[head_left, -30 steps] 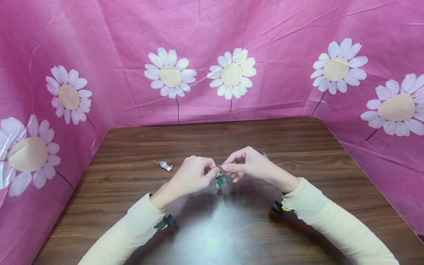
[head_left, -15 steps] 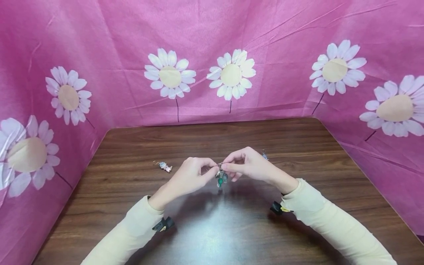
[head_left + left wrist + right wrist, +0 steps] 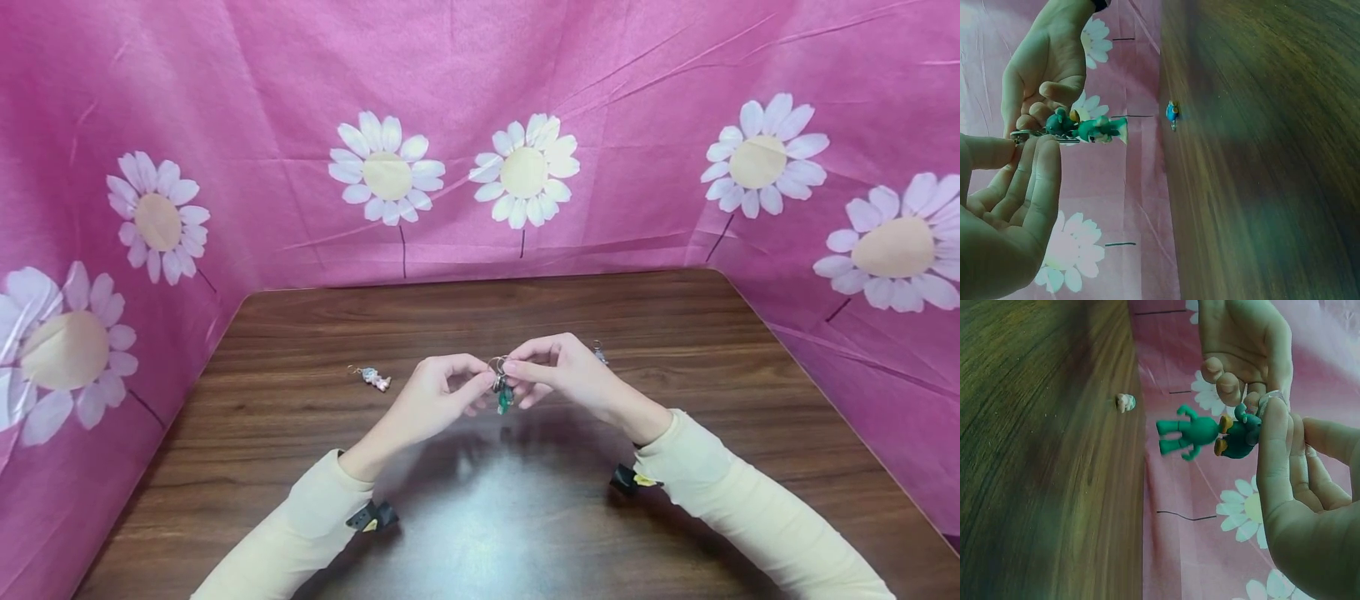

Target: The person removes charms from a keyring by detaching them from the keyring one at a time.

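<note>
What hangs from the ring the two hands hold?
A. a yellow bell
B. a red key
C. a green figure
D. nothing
C: a green figure dangles from the ring pinched between the left hand and the right hand, above the table.

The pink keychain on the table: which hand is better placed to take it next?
Probably the left hand: the pink keychain lies on its side, nearer it. The right hand is farther away; both hands pinch the green keychain.
</note>
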The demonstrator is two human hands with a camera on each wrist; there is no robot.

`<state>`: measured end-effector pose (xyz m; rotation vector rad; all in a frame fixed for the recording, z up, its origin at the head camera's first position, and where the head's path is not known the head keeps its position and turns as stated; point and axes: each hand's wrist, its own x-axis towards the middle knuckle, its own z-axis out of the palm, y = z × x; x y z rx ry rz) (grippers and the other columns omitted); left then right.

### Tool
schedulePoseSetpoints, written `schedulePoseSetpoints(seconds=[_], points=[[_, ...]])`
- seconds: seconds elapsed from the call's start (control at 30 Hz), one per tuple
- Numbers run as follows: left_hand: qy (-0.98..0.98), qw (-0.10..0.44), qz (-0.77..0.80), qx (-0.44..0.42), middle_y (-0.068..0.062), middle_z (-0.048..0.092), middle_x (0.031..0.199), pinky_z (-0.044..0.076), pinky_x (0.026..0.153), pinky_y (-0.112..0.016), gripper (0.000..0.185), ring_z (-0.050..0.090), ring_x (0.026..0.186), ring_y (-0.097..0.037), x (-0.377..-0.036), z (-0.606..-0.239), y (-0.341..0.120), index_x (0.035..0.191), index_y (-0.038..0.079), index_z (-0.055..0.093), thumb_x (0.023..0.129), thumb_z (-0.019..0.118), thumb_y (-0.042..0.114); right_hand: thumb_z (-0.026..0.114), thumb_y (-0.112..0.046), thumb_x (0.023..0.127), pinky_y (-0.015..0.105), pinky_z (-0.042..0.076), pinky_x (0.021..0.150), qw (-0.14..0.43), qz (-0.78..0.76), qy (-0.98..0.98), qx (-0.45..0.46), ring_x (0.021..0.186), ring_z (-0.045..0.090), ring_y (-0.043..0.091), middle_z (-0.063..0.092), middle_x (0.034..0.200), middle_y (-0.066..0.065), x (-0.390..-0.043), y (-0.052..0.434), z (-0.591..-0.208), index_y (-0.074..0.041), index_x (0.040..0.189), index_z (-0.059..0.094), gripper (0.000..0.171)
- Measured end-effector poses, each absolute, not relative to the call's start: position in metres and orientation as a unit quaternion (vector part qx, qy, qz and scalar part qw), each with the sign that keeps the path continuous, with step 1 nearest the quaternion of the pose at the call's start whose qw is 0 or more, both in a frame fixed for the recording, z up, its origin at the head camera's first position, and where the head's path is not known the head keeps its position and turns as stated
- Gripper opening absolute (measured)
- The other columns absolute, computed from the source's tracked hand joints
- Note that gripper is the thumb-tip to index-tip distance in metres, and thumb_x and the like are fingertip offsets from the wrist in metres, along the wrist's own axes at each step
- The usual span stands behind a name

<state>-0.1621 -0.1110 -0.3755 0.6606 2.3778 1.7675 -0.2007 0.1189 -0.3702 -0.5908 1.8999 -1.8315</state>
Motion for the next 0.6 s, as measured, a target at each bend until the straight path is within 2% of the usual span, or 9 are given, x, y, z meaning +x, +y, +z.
schedulePoseSetpoints(seconds=[0.17,0.3,0.43,0.6], points=[[0.777,0.053,0.59,0.214,-0.011,0.072,0.084,0.062,0.063,-0.035,0.018,0.07,0.076,-0.04,-0.162,-0.376,-0.1098,0.102,0.002,0.07,0.102,0.062,0.018,0.07,-0.011,0.096,0.053,0.061,0.071,0.241,-0.652,0.687,-0.211,0.074,0.071,0.023,0.072,0.089,0.018,-0.1996,0.1198,-0.3688,0.007,0.111,0.07,0.023],[0.79,0.042,0.569,0.226,-0.01,0.071,0.083,0.062,0.063,-0.039,0.016,0.07,0.071,-0.034,-0.1628,-0.3754,-0.1108,0.1,0.003,0.069,0.102,0.062,0.016,0.07,-0.011,0.096,0.05,0.062,0.071,0.258,-0.644,0.689,-0.211,0.075,0.07,0.021,0.072,0.09,0.018,-0.198,0.1207,-0.3673,0.009,0.112,0.069,0.025],[0.811,0.025,0.526,0.254,-0.004,0.07,0.077,0.06,0.057,-0.035,0.012,0.068,0.064,-0.024,-0.1639,-0.3731,-0.1133,0.095,0.007,0.071,0.101,0.063,0.015,0.069,-0.01,0.097,0.048,0.062,0.071,0.264,-0.639,0.691,-0.212,0.076,0.071,0.022,0.072,0.092,0.021,-0.1968,0.1217,-0.3673,0.01,0.112,0.068,0.025],[0.849,0.006,0.458,0.263,0.005,0.068,0.072,0.05,0.047,-0.027,0.01,0.06,0.055,-0.014,-0.1642,-0.3686,-0.1153,0.089,0.014,0.072,0.096,0.065,0.017,0.071,-0.011,0.096,0.057,0.06,0.073,0.265,-0.631,0.695,-0.22,0.077,0.071,0.025,0.071,0.093,0.022,-0.1965,0.1206,-0.3695,0.006,0.112,0.067,0.024]])
